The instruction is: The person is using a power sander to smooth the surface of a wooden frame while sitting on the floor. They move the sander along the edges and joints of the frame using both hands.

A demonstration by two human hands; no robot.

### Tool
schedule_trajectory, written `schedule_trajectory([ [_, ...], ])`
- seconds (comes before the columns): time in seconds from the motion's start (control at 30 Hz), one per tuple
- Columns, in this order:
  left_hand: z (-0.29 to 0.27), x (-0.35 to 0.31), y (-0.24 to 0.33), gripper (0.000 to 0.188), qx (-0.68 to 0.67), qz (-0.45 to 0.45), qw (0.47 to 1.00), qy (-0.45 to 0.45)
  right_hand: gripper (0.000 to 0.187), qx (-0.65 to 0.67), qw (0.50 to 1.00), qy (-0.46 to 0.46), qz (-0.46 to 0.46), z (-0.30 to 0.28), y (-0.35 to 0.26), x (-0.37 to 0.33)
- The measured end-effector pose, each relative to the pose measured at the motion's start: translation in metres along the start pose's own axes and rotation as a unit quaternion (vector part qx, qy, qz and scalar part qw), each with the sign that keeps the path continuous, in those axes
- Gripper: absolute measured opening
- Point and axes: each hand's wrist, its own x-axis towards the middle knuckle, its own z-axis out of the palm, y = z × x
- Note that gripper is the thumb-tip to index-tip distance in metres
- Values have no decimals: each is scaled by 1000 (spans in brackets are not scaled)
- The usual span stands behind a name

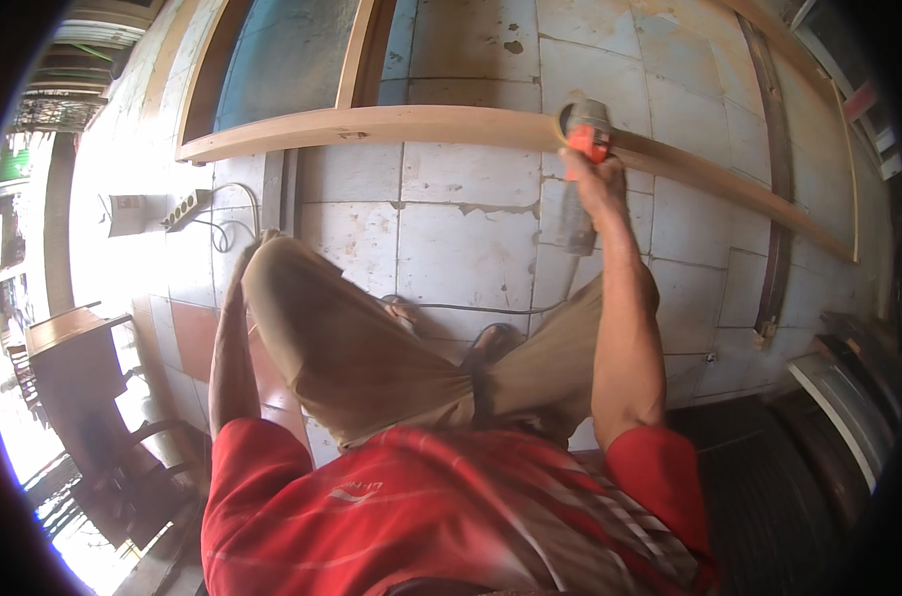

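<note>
My right hand [599,187] is closed around an angle grinder [588,139] with an orange and grey body. A round yellowish disc [563,123] on the tool's left side is at the long wooden rail of a frame [451,121]; I cannot tell whether it touches the wood. The lower part of the grinder is smeared by motion. My left hand [262,238] rests by my bent left knee, and its fingers are mostly hidden. The frame lies across the floor in front of me, with an upright piece [363,55] joining the rail.
A power strip [185,211] with a cable and a pale box [125,215] lie on the left. A dark cable [490,310] runs over the tiles near my feet. A dark strip of wood [774,199] lies on the right. Wooden furniture [83,377] stands at the left.
</note>
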Motion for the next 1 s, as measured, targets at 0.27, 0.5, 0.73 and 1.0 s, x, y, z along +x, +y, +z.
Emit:
schedule_trajectory([
  [0.27,99,-37,178,71,-396,183,899,-34,59,-111,993,-35,18,152,-73,-19],
  [0.5,162,38,212,104,-409,-84,901,-121,85,-112,985,-133,6,213,-114,-34],
  [0.73,220,57,237,65,-524,18,814,-251,86,-86,994,-57,20,169,-84,-30],
  [1.0,271,19,294,67,-408,55,874,-259,58,69,994,14,80,94,-50,-46],
])
